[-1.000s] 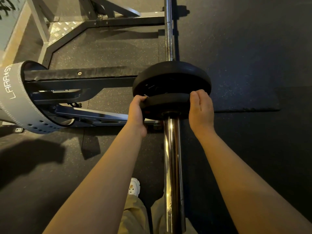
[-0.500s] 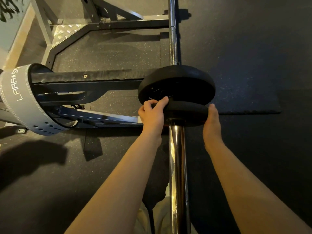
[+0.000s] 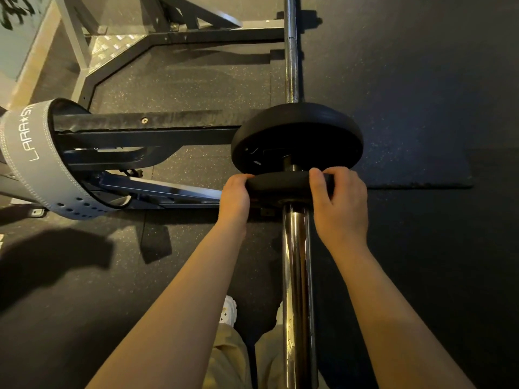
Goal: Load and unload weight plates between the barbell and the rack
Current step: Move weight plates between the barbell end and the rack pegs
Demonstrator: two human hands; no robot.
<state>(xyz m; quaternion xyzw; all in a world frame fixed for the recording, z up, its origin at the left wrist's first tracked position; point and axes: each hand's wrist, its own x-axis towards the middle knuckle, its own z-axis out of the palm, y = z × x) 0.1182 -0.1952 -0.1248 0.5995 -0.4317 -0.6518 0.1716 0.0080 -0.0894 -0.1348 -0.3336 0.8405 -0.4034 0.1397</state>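
A chrome barbell sleeve (image 3: 295, 262) runs from the bottom of the view up the middle. Two black plates sit on it. The larger plate (image 3: 297, 136) is farther along the bar. A small black plate (image 3: 278, 182) sits nearer to me, with a gap of bare sleeve between the two. My left hand (image 3: 234, 196) grips the small plate's left edge. Over its right edge curls my right hand (image 3: 338, 204), fingers on top.
A dark steel rack arm (image 3: 146, 130) reaches in from the left, level with the large plate. A grey lifting belt (image 3: 31, 161) hangs around it at the far left. Rack base beams (image 3: 196, 37) lie on the black rubber floor behind. My shoe (image 3: 229, 310) is below.
The small plate has slid toward me along the sleeve, opening a gap from the large plate. Both hands have shifted their hold on its edges.
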